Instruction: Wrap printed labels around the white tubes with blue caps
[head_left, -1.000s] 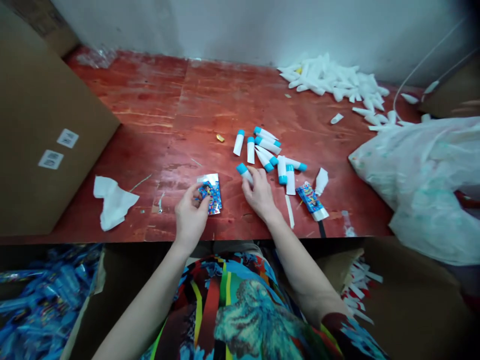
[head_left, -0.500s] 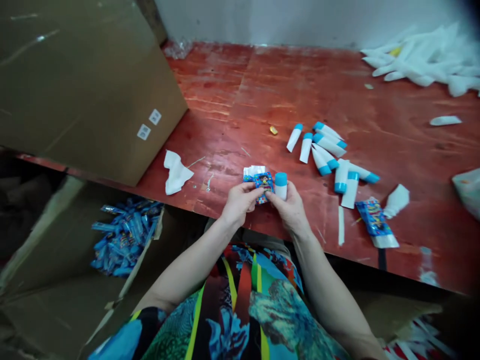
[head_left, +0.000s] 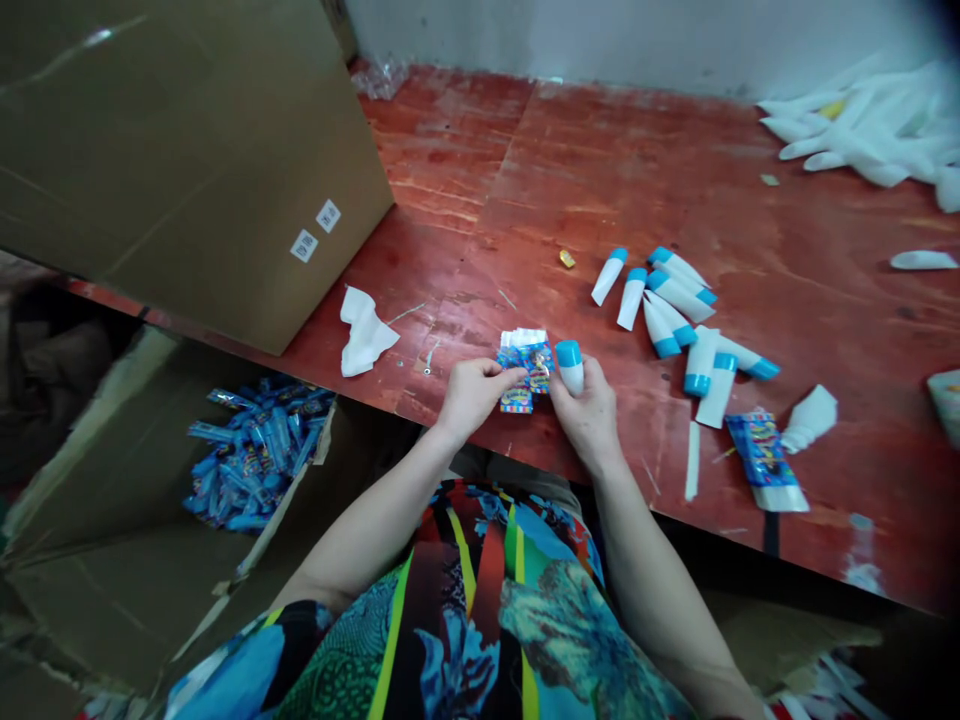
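My left hand is closed near the table's front edge, thumb and fingers pinching a small blue printed packet. Another blue printed wrapper with a silvery white end overlaps it. In my right hand, a white tube with a blue cap stands tilted between fingers and palm. The right thumb reaches to the wrapper's edge; whether it also grips it I cannot tell. Beyond that hand lie several similar blue-capped white tubes in a loose group. A larger blue packet rests to their right.
A big cardboard box occupies the table's left. Below it, an open carton contains many blue packets. White scrap lies left of my hands. White sleeves are piled at the back right of the red table.
The wrappers have spread apart, so a lower packet now shows beneath the upper one. My hands are slightly farther apart, and the tube leans more. The view has shifted a little.
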